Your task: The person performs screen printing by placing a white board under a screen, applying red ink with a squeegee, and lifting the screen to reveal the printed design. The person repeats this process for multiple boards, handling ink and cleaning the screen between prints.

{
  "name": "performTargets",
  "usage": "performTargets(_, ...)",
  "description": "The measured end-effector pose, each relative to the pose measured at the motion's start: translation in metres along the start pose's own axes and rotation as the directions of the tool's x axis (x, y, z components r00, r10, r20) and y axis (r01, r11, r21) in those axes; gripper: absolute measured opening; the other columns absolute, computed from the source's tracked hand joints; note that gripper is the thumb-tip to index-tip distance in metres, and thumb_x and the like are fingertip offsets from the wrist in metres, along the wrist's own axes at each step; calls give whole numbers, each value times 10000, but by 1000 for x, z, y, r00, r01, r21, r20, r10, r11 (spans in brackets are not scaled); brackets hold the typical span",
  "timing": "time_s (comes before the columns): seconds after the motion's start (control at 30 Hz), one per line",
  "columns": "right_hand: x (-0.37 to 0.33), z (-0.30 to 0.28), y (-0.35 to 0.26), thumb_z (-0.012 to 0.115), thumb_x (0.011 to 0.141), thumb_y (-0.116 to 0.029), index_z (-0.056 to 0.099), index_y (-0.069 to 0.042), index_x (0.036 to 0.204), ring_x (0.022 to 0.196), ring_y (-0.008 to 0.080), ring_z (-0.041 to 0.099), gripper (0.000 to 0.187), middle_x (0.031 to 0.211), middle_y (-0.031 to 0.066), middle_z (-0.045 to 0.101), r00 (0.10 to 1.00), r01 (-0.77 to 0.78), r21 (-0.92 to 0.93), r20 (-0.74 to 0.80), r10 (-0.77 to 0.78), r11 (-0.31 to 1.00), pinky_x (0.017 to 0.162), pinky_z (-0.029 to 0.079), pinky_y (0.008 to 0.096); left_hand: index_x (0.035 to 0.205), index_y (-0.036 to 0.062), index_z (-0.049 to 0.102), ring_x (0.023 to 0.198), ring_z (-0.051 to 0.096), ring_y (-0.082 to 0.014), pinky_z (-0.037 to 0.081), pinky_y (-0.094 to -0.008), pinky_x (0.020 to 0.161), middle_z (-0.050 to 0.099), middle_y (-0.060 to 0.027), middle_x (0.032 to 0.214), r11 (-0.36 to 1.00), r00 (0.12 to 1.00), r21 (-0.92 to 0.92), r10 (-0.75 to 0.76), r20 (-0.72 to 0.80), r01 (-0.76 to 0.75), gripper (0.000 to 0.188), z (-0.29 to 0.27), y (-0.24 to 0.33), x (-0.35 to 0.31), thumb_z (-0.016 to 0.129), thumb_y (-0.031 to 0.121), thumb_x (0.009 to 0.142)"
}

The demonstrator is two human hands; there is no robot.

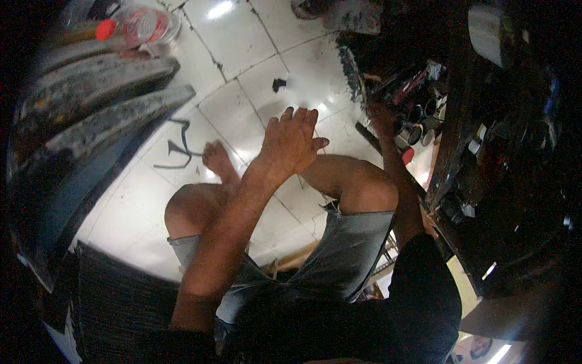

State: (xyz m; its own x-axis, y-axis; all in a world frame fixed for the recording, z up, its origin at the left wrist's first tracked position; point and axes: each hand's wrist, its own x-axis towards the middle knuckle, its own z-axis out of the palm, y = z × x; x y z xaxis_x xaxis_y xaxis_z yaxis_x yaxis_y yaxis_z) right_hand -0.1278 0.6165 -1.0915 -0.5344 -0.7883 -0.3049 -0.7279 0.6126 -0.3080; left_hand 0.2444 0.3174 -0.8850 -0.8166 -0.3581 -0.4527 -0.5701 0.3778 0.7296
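Note:
My left hand [290, 141] hangs over the white tiled floor between my knees, back of the hand upward. Its fingers point forward, the thumb stands apart, and I see nothing held. A small black scrap [279, 85] lies on the tiles beyond its fingertips. Off to the right, my right hand [382, 123] reaches into shadow beside a cluster of tools and small containers [418, 121]. Its fingers are too dark to make out, as is anything in them. A red round piece [407, 155] sits close to that forearm.
Long, curved, scuffed panels [103, 121] stand at the left. Behind them is a clear plastic bottle [145, 27] with a red cap. A bent dark strip [182, 148] lies on the floor near my bare foot [218, 159]. Dark clutter fills the right side.

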Motion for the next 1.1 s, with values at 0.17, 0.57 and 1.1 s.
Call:
performTargets(0.17,15,4,-62,578,836,-284,625,-62,955,768,327,603,257,850,165,630,938,205,-202,-239,-251,958,694,468,427,1104,-16,571,1049,550,-334,453,-476,808,560,-169,1111,983,997,168,62,39,-68,496,-11,-4,60,608,401,837)
performTargets(0.57,42,-13,-22,619,787,-309,625,-111,1014,808,347,636,301,906,153,653,745,-460,-156,-604,283,874,703,494,475,1041,15,558,978,587,-351,467,-484,821,583,-172,1060,842,912,403,223,344,-357,469,30,-57,156,568,443,851)
performTargets(1.1,70,-53,-22,752,612,-384,547,-169,1196,1076,308,554,655,1160,140,575,879,-393,-474,-444,171,788,926,448,452,1269,11,452,1081,554,-356,450,-455,906,535,-190,1237,790,876,440,239,419,-426,616,40,-65,162,516,483,880)
